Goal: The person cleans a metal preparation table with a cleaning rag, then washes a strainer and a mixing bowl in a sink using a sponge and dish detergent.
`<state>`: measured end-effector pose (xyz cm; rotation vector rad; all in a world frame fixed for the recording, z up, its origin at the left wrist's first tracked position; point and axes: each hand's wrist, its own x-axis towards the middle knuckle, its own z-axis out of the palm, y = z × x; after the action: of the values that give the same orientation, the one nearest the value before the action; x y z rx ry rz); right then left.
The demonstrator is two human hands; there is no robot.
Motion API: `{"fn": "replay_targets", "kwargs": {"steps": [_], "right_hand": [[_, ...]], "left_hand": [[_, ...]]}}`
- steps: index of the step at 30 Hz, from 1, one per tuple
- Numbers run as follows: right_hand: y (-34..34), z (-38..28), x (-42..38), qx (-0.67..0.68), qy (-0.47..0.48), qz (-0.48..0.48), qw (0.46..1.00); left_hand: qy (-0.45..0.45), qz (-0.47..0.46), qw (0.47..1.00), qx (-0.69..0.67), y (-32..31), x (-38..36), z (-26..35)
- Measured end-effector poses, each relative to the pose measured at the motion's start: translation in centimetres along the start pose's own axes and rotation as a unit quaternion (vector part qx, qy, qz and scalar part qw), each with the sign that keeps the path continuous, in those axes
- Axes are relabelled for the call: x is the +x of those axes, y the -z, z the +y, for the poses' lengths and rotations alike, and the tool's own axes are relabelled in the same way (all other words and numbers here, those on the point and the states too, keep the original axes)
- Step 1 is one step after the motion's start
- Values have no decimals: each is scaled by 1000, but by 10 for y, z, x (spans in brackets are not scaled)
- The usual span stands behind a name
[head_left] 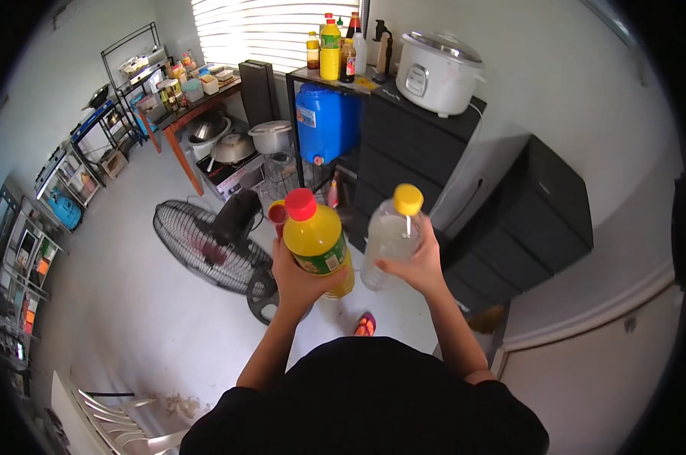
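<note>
The left hand (301, 282) is reaching forward on a bent arm, its fingers wrapping from below around the lower body of a yellow bottle with a red cap (317, 240), holding it upright just above frame centre. The right hand (413, 265) is raised at 3 o'clock of it, fingers closing around a clear bottle with a yellow cap (389, 236), tilting slightly right. A floor fan (210, 248) is standing at 9 o'clock of the bottles, a blue water container (325, 123) at 12 o'clock.

Home kitchen/storage rm: rice cooker (437, 70) on black drawers (411, 144), sauce & oil bottles (335, 49), blue water jug (326, 121), pots (233, 145), gas cylinder (64, 208), floor fan (210, 246).
</note>
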<state>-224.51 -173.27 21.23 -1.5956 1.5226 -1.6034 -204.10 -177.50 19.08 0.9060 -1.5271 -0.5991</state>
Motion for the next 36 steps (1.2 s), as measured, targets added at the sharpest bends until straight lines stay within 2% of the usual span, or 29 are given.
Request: {"fn": "replay_targets", "kwargs": {"steps": [4, 5, 6, 8, 9, 10, 12, 13, 15, 17, 18, 22, 23, 27, 29, 33, 36], "right_hand": [[-2, 34, 153, 101, 84, -36, 991], [-5, 32, 190, 133, 84, -33, 987], [-11, 31, 224, 124, 122, -4, 985], [-24, 33, 290, 248, 123, -5, 961], [-31, 44, 326, 247, 169, 24, 954], [-40, 53, 358, 251, 169, 23, 953], [-53, 70, 414, 212, 196, 121, 950], [-58, 80, 439, 211, 192, 126, 950], [-65, 102, 486, 105, 146, 225, 958], [-70, 127, 521, 53, 137, 274, 950], [-71, 133, 538, 1, 123, 313, 942], [-76, 155, 579, -19, 52, 332, 942], [-79, 163, 589, -38, 50, 343, 937], [-87, 185, 609, -61, 37, 375, 924], [-90, 189, 613, -51, 5, 374, 926], [-89, 191, 616, -40, -18, 373, 927], [-86, 202, 618, -46, 8, 356, 933]], "left_hand": [[3, 72, 997, -7, -59, 78, -31], [-1, 97, 995, 20, -70, 99, -37], [6, 106, 994, 24, -79, 118, -41], [31, 122, 989, 72, -95, 157, -54], [33, 125, 989, 77, -103, 178, -65], [11, 138, 987, 80, -110, 199, -76], [-13, 145, 986, 82, -124, 243, -98], [-8, 152, 983, 97, -130, 264, -109], [-10, 159, 981, 107, -144, 310, -133], [-19, 168, 979, 118, -155, 357, -161], [-20, 182, 974, 132, -160, 383, -174], [-9, 199, 962, 187, -173, 485, -221], [14, 196, 961, 195, -178, 511, -236], [-11, 193, 958, 210, -202, 597, -285], [-26, 204, 956, 211, -219, 627, -306], [-38, 164, 972, 166, -248, 661, -338], [-71, 116, 979, 151, -263, 674, -355]]}}
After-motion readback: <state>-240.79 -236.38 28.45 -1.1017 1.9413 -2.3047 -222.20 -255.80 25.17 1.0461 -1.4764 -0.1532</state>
